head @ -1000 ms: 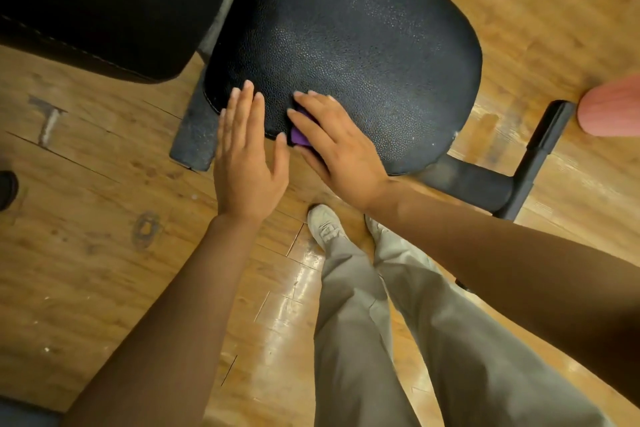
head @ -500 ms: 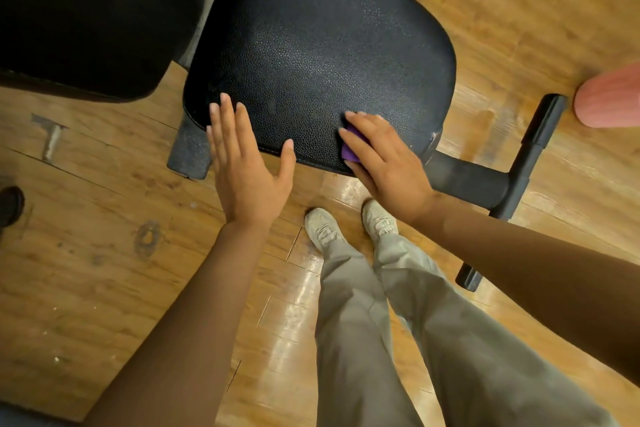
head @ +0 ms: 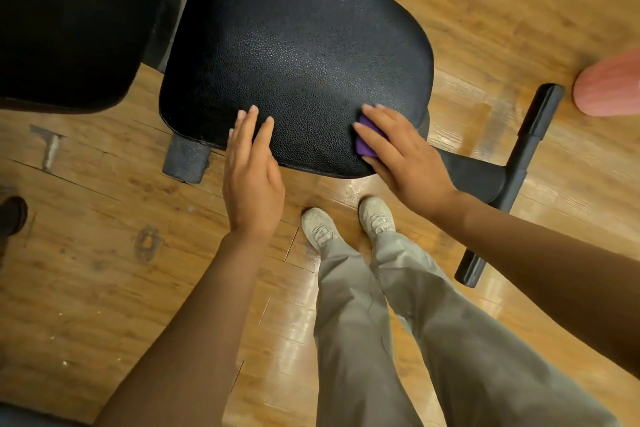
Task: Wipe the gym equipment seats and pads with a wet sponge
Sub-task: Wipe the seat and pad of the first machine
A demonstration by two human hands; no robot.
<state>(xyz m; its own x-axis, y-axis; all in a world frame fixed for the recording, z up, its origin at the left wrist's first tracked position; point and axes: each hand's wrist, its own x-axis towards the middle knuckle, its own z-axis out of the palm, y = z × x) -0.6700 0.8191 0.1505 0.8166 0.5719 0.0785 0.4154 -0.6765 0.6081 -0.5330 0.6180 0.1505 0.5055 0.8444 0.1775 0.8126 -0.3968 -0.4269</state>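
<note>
A black textured seat pad (head: 298,55) of a gym bench fills the upper middle of the head view. My right hand (head: 401,152) holds a purple sponge (head: 367,144) against the pad's near right corner; most of the sponge is hidden under my fingers. My left hand (head: 252,170) lies flat with straight fingers over the pad's near edge, left of the sponge. A second black pad (head: 69,24) sits at the upper left.
The bench's black frame and foot bar (head: 519,163) stick out to the right over the wooden floor. A pink rounded object (head: 609,87) is at the right edge. My shoes (head: 346,222) stand just below the seat. A dark shoe (head: 14,215) shows at the left edge.
My right hand has slid the sponge to the right along the seat's near edge, from its middle to the right corner. My left hand stayed at the near edge, fingers flat.
</note>
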